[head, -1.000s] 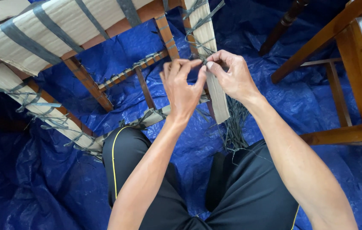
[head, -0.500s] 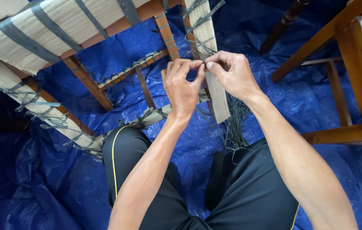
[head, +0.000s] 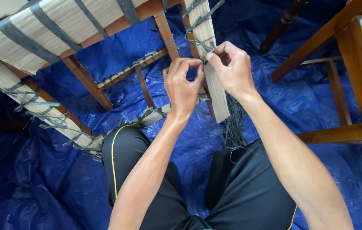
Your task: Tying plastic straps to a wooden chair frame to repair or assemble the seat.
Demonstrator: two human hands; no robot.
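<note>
Blue tarp [head: 325, 98], strap [head: 206, 50] between both hands

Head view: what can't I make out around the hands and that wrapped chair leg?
- Grey strap end: hidden between the right hand and left hand.
- Wrapped leg: top cut off by the frame edge.
- Strap bundle: lower end hidden behind the right forearm.
- Second chair: cut off at the right edge.

Both hands' fingertips hide the grey strap knot [head: 203, 54]; the wrapped leg [head: 208, 64] runs off the top edge
</note>
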